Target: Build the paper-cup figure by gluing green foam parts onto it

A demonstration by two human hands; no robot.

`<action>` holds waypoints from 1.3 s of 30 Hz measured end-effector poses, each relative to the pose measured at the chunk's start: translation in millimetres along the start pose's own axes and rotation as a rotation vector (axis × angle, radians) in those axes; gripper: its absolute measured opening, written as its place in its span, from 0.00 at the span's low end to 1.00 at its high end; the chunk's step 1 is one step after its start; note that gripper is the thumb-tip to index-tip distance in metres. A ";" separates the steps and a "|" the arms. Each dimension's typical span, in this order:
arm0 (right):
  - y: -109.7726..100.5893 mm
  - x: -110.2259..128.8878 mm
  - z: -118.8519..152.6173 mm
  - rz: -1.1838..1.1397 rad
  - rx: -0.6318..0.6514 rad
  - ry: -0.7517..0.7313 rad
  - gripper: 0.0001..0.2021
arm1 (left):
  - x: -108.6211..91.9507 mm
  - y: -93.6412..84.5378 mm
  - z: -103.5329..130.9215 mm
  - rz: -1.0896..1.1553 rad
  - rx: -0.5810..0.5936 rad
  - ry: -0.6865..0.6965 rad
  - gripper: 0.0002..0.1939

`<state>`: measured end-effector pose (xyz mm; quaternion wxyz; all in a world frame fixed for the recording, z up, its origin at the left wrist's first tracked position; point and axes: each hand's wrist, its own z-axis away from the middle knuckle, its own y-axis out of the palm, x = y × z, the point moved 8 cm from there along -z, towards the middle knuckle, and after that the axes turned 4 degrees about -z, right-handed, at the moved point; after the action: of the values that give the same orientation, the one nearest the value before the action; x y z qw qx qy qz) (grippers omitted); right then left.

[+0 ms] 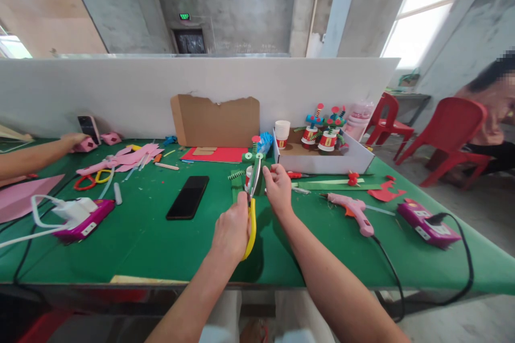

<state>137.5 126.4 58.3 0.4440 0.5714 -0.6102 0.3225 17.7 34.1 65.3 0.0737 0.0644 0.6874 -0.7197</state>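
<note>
My left hand [231, 230] is closed around the yellow-handled scissors [251, 230], their blades pointing up and away from me. Beside the blades, my right hand [277, 187] pinches a piece of green paper [262, 174]. The blades touch or overlap this paper; which one is hard to tell. Just behind, a small paper-cup figure [248, 176] with green parts and a red round top [256, 140] is partly hidden by the scissors and paper. A green paper spring [236, 175] sticks out to its left.
A black phone [188, 198] lies to the left. On the right are a pink glue gun [354, 211] and purple power strip [428, 225]. A white box [325, 163] holds cups and finished-looking figures. A co-worker's hand [74, 142] reaches in at far left, near pink paper [137, 158].
</note>
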 end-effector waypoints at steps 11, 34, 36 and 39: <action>4.6 -14.3 -6.5 -0.180 0.027 0.138 0.13 | 98.4 16.0 23.3 -0.192 0.053 -0.246 0.14; 13.3 -6.8 -9.1 -0.241 0.337 0.233 0.19 | 0.5 -0.8 -75.5 0.876 0.146 0.221 0.16; 5.4 -6.0 -15.5 -0.192 0.322 0.198 0.18 | -1.8 0.9 -82.2 0.891 0.178 0.261 0.16; -17.2 -13.8 -28.3 0.025 0.240 0.184 0.15 | 13.7 -6.7 -71.0 0.809 0.178 0.360 0.15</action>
<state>158.7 155.3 55.1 0.4224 0.5809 -0.5311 0.4495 2.3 105.1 65.9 0.2225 0.4579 0.5444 -0.6667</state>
